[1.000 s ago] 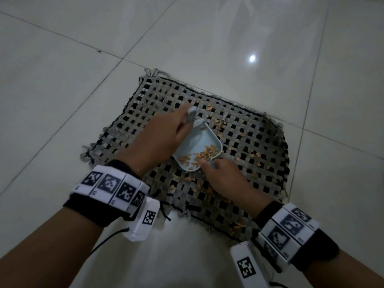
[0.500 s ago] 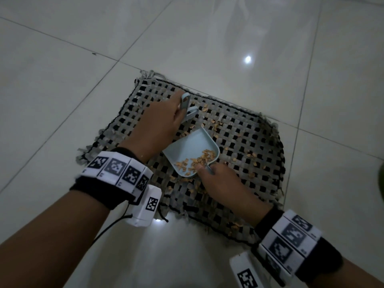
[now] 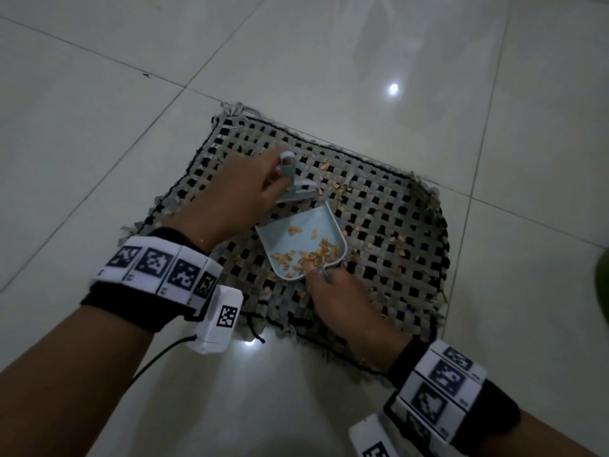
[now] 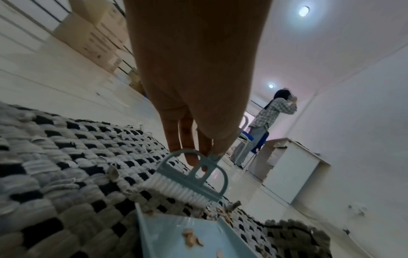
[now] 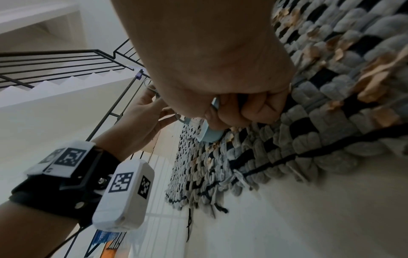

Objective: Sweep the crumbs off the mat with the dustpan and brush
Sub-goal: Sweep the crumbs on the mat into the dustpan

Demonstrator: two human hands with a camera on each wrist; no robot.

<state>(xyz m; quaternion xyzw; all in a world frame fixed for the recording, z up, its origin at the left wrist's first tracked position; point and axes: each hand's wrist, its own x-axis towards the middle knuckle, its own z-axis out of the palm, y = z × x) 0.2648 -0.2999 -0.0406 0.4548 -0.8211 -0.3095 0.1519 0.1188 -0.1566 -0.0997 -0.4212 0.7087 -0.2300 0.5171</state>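
Head view: our left hand (image 3: 244,189) is pinching the brush (image 3: 298,189) just beyond the dustpan (image 3: 301,240). Our right hand (image 3: 339,301) is gripping its handle, crumbs (image 3: 316,255) lying beside the thumb on the mat (image 3: 395,258).

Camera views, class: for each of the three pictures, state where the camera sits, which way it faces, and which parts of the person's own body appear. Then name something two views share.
Head: worn on the head, looking down at the woven mat on the tiled floor; both forearms show, left hand and right hand.
Left wrist: low, looking along the fingers to the brush, room beyond.
Right wrist: tilted, looking along the right fist at the dustpan; left wrist too.
Shared: all three show dustpan and mat.
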